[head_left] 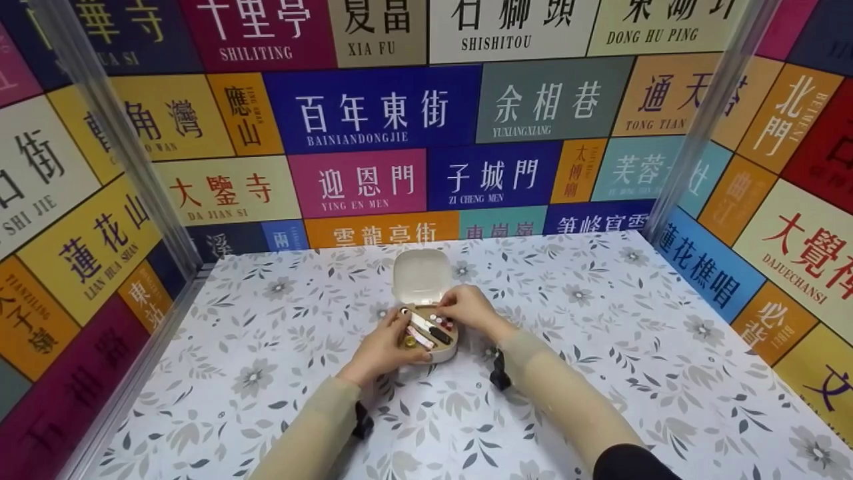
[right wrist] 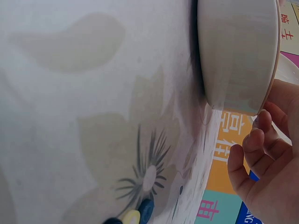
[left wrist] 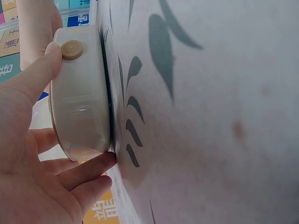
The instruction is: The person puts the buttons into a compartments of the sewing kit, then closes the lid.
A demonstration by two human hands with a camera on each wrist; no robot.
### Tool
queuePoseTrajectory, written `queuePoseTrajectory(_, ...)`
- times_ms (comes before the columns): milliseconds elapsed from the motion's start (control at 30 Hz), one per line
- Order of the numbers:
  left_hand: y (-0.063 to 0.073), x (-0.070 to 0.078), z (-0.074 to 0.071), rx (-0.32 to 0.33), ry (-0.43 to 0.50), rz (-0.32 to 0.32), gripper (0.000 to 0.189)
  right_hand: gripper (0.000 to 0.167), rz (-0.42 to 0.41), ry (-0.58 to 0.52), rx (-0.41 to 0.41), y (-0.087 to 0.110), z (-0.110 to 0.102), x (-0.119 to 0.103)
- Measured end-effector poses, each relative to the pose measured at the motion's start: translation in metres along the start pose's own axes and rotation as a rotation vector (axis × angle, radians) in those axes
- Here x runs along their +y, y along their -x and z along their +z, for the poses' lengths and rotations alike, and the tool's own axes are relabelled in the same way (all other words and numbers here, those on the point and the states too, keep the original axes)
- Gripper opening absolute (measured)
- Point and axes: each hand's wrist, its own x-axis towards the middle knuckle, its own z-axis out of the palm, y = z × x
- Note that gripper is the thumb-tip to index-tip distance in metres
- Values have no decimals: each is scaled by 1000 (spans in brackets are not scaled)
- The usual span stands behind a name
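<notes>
A small cream sewing kit box [head_left: 440, 353] rests on the table, its hinged lid [head_left: 422, 277] raised at the back. On its left side, my left hand [head_left: 381, 345] grips it, with the thumb beside the round tan latch [left wrist: 72, 50]. My right hand [head_left: 470, 308] reaches over the right rear rim, fingertips close over small red and white pieces [head_left: 440, 321]. Its lower fingers curl loosely outside the wall; whether the fingertips pinch anything, I cannot tell. Slim white pieces, a black-ended one [head_left: 438, 334] and a small gold piece [head_left: 410, 341] lie inside.
White floral cloth [head_left: 266, 400] covers the table around the box. Walls of colourful sign panels [head_left: 373, 110] rise behind and at both sides, with clear corner posts. Small dark blue [right wrist: 146, 211] and yellow [right wrist: 131, 217] rounded pieces show at the right wrist view's lower edge.
</notes>
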Motion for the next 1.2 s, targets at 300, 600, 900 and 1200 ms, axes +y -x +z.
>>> queuePoseTrajectory(300, -2, 1, -1, 2, -3, 6, 100, 10, 3, 39, 15, 1, -4, -1)
queuePoseTrajectory(600, -2, 2, -1, -7, 3, -7, 100, 7, -18, -11, 27, 3, -5, 1)
queuePoseTrajectory(900, 1, 1, 2, -12, 10, -47, 102, 6, 19, -125, 43, 13, -15, 6)
queuePoseTrajectory(1200, -1, 2, 0, -8, 23, -63, 101, 6, 33, -138, 40, 26, -32, 25)
